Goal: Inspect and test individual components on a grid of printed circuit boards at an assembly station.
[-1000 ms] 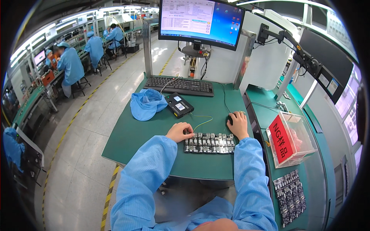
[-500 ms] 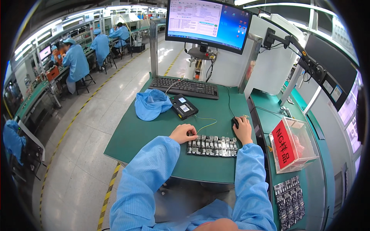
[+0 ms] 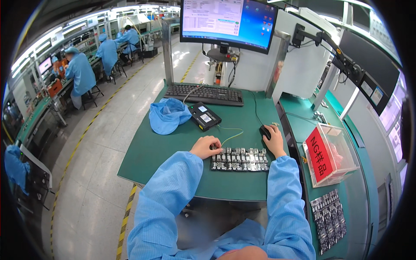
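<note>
Pinched fingers of my left hand (image 3: 205,147) rest at the upper left corner of a panel of circuit boards (image 3: 239,160) carrying rows of silvery connectors. A thin yellow-green cable (image 3: 234,136) runs from a flat black box (image 3: 204,116) to those fingertips, which are closed on its end; the very tip is hidden. Beyond the panel's upper right corner, my right hand (image 3: 274,142) is wrapped over a black computer mouse (image 3: 265,132). The panel lies flat on the green table mat (image 3: 173,143) between my forearms.
A blue cloth cap (image 3: 168,116) and a black keyboard (image 3: 206,94) lie behind, below a monitor (image 3: 227,21). On the right bench are a clear box with a red label (image 3: 318,157) and more circuit boards (image 3: 329,221). Several people in blue (image 3: 81,71) sit far left.
My view has tilted and shifted slightly. Both hands keep the same places, the left at the panel's corner and the right on the mouse.
</note>
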The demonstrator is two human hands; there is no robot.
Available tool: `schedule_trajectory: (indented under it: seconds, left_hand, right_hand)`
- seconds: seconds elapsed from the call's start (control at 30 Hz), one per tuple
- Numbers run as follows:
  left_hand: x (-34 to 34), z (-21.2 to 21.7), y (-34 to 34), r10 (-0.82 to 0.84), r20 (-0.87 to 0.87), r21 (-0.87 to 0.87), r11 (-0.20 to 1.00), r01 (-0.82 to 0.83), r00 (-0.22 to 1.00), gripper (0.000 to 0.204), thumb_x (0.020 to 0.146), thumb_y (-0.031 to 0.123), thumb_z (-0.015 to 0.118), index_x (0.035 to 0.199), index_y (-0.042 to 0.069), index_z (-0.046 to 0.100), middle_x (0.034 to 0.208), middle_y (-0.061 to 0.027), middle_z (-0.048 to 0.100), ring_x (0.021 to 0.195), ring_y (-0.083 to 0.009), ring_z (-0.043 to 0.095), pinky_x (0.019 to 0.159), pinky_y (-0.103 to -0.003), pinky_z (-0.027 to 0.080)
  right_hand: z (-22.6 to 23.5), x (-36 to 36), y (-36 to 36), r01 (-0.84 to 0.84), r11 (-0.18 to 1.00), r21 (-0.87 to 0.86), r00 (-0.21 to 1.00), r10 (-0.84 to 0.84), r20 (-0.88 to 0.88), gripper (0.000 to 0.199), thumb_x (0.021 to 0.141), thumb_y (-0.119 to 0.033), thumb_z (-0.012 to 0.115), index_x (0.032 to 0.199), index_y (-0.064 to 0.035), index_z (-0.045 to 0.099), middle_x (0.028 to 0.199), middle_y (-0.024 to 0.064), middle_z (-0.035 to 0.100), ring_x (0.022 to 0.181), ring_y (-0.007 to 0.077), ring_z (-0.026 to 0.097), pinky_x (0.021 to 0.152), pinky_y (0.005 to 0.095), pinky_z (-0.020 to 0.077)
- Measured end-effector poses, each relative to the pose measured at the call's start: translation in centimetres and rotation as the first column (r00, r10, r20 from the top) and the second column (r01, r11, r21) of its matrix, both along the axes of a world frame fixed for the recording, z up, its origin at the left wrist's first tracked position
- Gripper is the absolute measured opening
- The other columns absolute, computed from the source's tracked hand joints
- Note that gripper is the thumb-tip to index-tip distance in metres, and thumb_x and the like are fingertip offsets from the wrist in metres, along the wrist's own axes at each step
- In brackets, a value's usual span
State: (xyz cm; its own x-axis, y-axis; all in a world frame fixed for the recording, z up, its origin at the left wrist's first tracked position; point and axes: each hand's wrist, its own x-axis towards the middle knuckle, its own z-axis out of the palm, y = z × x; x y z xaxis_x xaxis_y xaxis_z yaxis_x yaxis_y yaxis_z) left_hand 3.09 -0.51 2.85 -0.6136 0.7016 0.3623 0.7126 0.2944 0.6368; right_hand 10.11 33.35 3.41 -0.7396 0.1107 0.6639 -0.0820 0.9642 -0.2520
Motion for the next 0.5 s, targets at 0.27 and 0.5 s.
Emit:
schedule_trajectory:
  seconds: [0.27,0.5]
  left_hand:
    - [-0.5,0.5,-0.1,-0.020,-0.117,0.055,0.998,0.027,0.993,0.021,0.078,0.025,0.071,0.081,0.007,0.062,0.077,-0.0063,0.059,0.071,-0.0217,0.056,0.063,-0.034,0.044]
    - [-0.2,2.9,-0.5,0.045,0.165,0.262,0.961,-0.088,0.985,0.020,0.083,0.021,0.068,0.085,0.002,0.062,0.079,-0.0016,0.063,0.074,-0.0090,0.056,0.068,-0.026,0.045]
  right_hand:
    - [0.4,-0.6,-0.2,0.001,1.000,-0.021,1.000,-0.001,-0.018,0.043,0.073,-0.014,0.065,0.115,-0.0158,0.060,0.114,0.0087,0.054,0.099,0.0320,0.055,0.085,0.0399,0.0467]
    - [0.5,-0.2,-0.3,0.032,0.998,-0.055,0.997,-0.029,0.065,0.043,0.076,-0.015,0.066,0.118,-0.0156,0.059,0.119,0.0083,0.053,0.107,0.0310,0.053,0.090,0.0395,0.0459]
